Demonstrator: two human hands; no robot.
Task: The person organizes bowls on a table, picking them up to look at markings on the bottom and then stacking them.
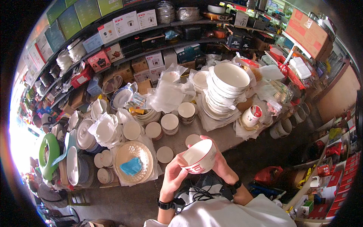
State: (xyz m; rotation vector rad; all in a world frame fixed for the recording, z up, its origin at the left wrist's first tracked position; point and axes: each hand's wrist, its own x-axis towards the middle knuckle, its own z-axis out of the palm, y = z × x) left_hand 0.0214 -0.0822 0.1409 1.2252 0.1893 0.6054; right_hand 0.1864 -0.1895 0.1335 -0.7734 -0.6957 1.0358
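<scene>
A white bowl (199,157) with a red rim and red markings is held tilted in front of my body. My left hand (174,172) grips its left side, the thumb on the outer wall. Fingers of my right hand (223,166) wrap round the right and far side of the same bowl. Just beyond it, on the table (170,144), lie a small white bowl (193,139), partly hidden by my fingers, and another small round white piece (165,154).
A tall stack of large white bowls (230,77) stands on the table's far side. Smaller bowl stacks (169,123) fill the middle. At the left sit a tan dimpled basin (134,160) holding a blue cloth (131,166) and a green ring (49,156). Boxed goods line the shelves (162,28) behind.
</scene>
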